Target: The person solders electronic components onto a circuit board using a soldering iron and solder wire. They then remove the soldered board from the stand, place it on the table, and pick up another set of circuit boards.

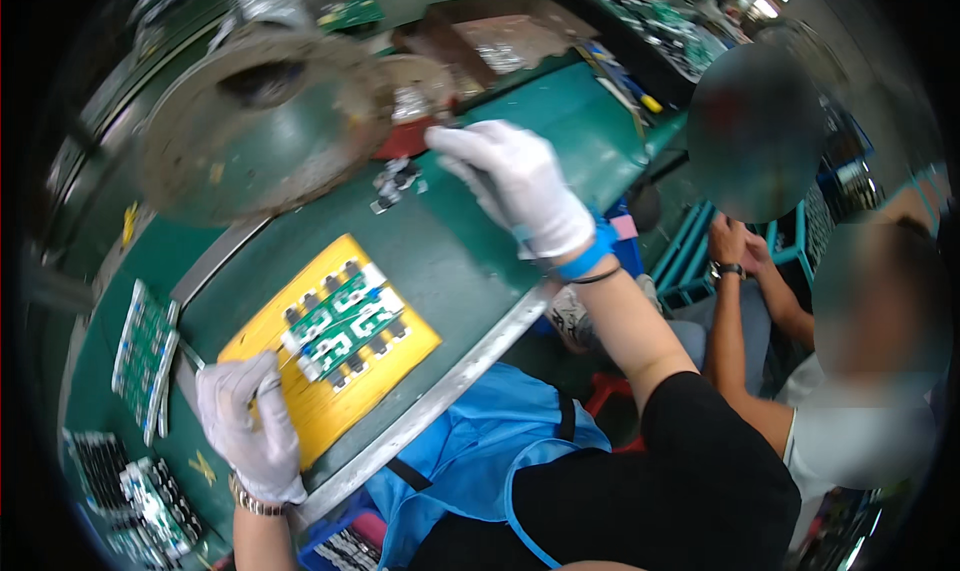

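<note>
My left hand (250, 426), in a white glove, rests at the left corner of a yellow board (400, 356). Its fingers are curled together, and whatever they may hold is hidden. On the yellow board lies a green circuit board (345, 321) with dark components standing out along two sides. My right hand (515, 181), also gloved and slightly blurred, is raised over the bench near a red dish (403, 141). Its fingers are pressed together at the tips, with a small dark spot there that I cannot make out. Small metallic parts (397, 183) lie below the dish.
A large round dusty pan (265, 126) takes up the back left of the green bench (440, 231). More circuit boards (145, 356) stand at the left, with dark component stacks (160, 506) nearer me. Trays (500, 46) line the back. Two people sit to the right.
</note>
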Motion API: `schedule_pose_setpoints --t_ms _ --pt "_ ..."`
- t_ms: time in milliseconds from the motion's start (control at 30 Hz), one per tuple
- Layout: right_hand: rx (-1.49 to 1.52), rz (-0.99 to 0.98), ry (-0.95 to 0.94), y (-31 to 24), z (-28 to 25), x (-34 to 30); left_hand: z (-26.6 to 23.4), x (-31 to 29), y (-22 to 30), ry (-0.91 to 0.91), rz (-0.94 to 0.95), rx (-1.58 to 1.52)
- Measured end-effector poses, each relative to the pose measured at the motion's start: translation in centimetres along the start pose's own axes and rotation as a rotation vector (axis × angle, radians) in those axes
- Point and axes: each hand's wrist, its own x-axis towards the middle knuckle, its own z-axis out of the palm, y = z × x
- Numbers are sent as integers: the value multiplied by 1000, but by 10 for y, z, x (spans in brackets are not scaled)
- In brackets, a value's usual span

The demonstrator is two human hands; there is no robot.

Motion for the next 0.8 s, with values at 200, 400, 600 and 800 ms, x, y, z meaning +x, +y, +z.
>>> schedule_pose_setpoints --t_ms 200,400,600,800 --pt "199 58 316 -32 8 3 -22 -17 -19 -52 -78 -62" --pt "173 100 246 -36 12 -41 -6 -3 -12 -5 -290 10" --pt "253 94 292 -35 4 -37 -3 -19 -74 -12 -210 -199" --pt "193 108 426 -47 18 -23 -20 -10 -62 128 -234 -144"
